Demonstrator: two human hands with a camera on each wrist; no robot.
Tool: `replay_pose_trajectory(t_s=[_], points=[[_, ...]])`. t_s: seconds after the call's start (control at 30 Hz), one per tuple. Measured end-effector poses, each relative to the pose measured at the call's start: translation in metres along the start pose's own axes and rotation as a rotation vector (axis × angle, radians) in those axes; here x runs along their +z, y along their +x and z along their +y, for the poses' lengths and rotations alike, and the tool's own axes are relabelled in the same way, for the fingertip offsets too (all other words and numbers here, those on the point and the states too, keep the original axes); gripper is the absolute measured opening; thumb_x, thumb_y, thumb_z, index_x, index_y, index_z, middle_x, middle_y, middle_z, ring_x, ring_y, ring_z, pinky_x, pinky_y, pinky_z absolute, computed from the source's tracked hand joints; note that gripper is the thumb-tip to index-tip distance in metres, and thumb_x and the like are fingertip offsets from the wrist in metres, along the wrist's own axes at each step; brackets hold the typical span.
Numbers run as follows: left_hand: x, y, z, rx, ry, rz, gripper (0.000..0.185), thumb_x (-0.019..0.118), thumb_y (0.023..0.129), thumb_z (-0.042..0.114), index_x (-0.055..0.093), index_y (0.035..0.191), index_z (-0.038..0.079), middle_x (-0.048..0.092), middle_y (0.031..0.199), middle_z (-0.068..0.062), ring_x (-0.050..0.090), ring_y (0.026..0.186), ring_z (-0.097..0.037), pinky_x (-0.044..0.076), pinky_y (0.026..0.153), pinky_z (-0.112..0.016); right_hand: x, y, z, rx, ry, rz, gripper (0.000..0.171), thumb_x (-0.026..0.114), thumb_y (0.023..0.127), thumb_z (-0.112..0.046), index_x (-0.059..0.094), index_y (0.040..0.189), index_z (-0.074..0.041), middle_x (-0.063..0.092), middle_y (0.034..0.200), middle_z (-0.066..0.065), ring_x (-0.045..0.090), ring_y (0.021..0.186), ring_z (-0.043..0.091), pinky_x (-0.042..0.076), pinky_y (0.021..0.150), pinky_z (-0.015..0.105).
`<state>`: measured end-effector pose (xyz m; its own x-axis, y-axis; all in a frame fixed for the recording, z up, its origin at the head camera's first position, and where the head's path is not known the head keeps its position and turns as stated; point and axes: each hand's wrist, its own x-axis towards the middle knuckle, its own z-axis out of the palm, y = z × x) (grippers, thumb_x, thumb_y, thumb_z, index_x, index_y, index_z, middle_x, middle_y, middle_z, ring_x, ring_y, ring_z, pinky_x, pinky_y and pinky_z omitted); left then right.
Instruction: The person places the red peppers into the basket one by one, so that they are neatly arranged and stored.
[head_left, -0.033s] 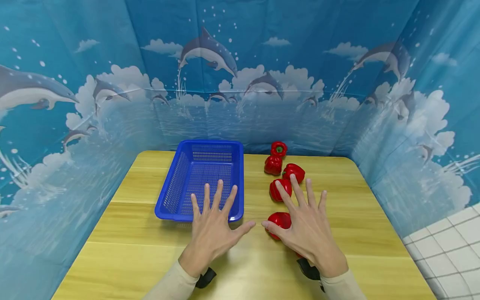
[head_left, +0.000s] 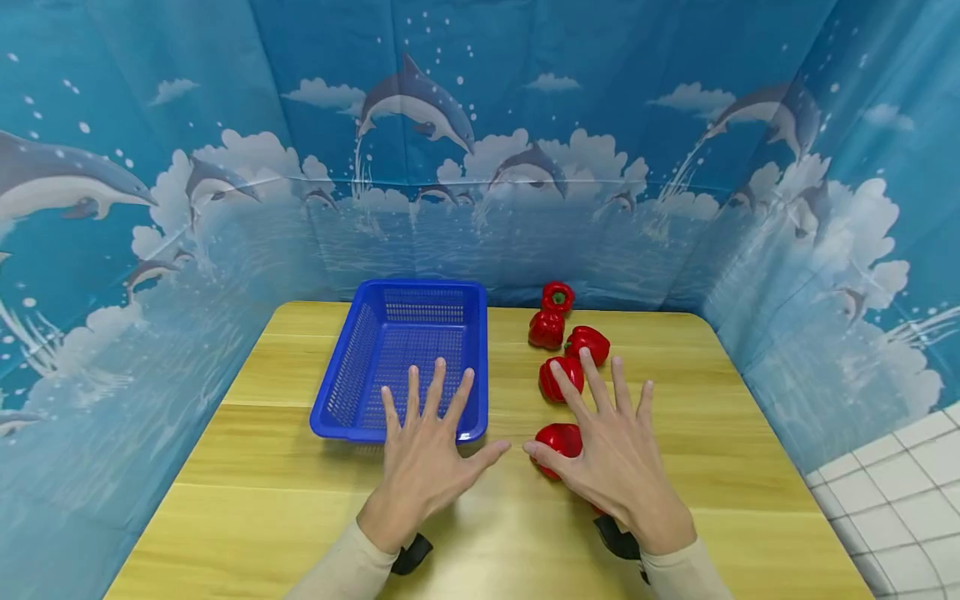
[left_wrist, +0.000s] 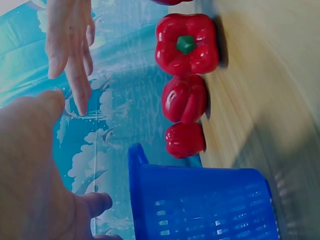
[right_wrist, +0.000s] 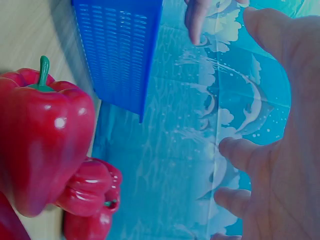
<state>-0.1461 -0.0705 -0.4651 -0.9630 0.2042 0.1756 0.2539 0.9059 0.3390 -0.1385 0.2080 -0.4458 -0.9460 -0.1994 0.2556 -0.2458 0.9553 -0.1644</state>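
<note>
Both hands hover over the wooden table, palms down, fingers spread, holding nothing. My left hand (head_left: 423, 462) is over the near edge of a blue plastic basket (head_left: 435, 342), whose inside shows nothing in it. To its right, my right hand (head_left: 618, 458) hangs over several red bell peppers. Its thumb overlaps the nearest bell pepper (head_left: 557, 440) in the head view, and its index fingertip overlaps another bell pepper (head_left: 555, 385). In the right wrist view a large bell pepper (right_wrist: 47, 130) with a green stem stands apart from the palm. A red sliver is mostly hidden beneath that hand.
Farther back, more bell peppers form a loose row: one (head_left: 588, 343), another (head_left: 547, 331), and the rearmost (head_left: 558, 297) near the table's back edge. A blue dolphin-print curtain (head_left: 480, 225) encloses the back and sides. White tiles (head_left: 900, 492) show at the lower right.
</note>
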Motion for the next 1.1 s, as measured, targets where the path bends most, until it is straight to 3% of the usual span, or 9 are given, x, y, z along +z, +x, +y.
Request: replay_pose_trajectory(t_s=[0.3,0.57,0.83,0.97,1.1], points=[[-0.004,-0.002,-0.002,-0.009,0.011,-0.003,0.11,0.044,0.099,0.101,0.012,0.187,0.044,0.0,0.198,-0.004,-0.005,0.182,-0.05,-0.008,0.141,-0.085,0.006,-0.004,0.0,0.022,0.016,-0.02,0.11,0.065,0.097,-0.089,0.026,0.187,-0.039,0.006,0.2,0.008,0.004,0.182,0.057,0.005,0.135,0.094],[-0.001,-0.005,-0.009,-0.029,0.001,0.002,0.108,0.045,0.1,0.1,0.013,0.187,0.044,0.003,0.198,-0.005,-0.002,0.182,-0.05,-0.007,0.141,-0.085,0.009,-0.002,-0.001,0.006,0.005,-0.011,0.108,0.065,0.099,-0.088,0.03,0.187,-0.036,0.015,0.198,0.012,0.008,0.181,0.057,0.01,0.136,0.093],[0.006,-0.013,-0.023,-0.044,-0.011,0.011,0.104,0.052,0.103,0.094,0.024,0.187,0.039,0.015,0.197,-0.012,0.006,0.182,-0.053,-0.007,0.14,-0.085,0.019,-0.002,-0.007,-0.038,0.036,0.01,0.104,0.07,0.101,-0.081,0.033,0.186,-0.034,0.027,0.195,0.015,0.018,0.179,0.058,0.015,0.136,0.092],[0.008,-0.016,-0.03,-0.029,0.015,0.042,0.098,0.056,0.105,0.088,0.043,0.182,0.031,0.034,0.191,-0.018,0.022,0.179,-0.056,-0.002,0.14,-0.087,0.026,-0.002,-0.013,-0.099,0.072,0.016,0.097,0.078,0.103,-0.068,0.039,0.184,-0.031,0.033,0.192,0.016,0.023,0.178,0.058,0.017,0.137,0.089],[0.01,-0.019,-0.033,0.007,0.04,0.081,0.082,0.059,0.107,0.083,0.074,0.158,0.021,0.056,0.178,-0.019,0.041,0.172,-0.056,0.009,0.139,-0.089,0.033,-0.001,-0.022,-0.181,0.1,0.019,0.09,0.086,0.103,-0.054,0.048,0.18,-0.027,0.042,0.188,0.019,0.033,0.174,0.058,0.024,0.138,0.085]])
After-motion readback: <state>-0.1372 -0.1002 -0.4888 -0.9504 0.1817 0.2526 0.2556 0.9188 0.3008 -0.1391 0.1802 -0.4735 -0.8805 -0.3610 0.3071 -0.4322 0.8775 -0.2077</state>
